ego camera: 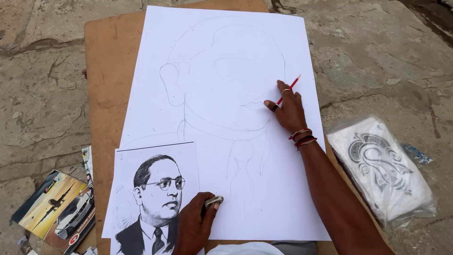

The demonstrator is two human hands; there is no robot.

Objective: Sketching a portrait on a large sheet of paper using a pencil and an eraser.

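Head view, looking straight down. A large white drawing sheet (222,118) lies on a brown board (106,85), which gives it a flat, firm backing over the uneven ground. A faint pencil outline of a head and shoulders, with collar and tie, fills most of the sheet. The right hand (289,109) is clenched round a red pencil (289,90), its tip down near the mouth line of the sketch; the heel of the hand rests on the paper, apparently to steady fine strokes. Rings show on the fingers, and red and gold bangles (303,137) sit at the wrist. The left hand (196,226) grips a small grey eraser (213,201) and presses on the lower edge of the sheet, likely pinning the paper. Just beside that hand a printed black-and-white reference portrait (153,193) overlaps the sheet's lower-left corner, close enough to copy from. Surface: no table; the board rests on cracked, weathered stone paving (42,94), an outdoor floor. To the left lie glossy magazines or booklets (59,212) showing cars. To the right, well apart from the drawing, lies a patterned black-and-white print inside a clear plastic sleeve (382,170), probably bagged against dust.
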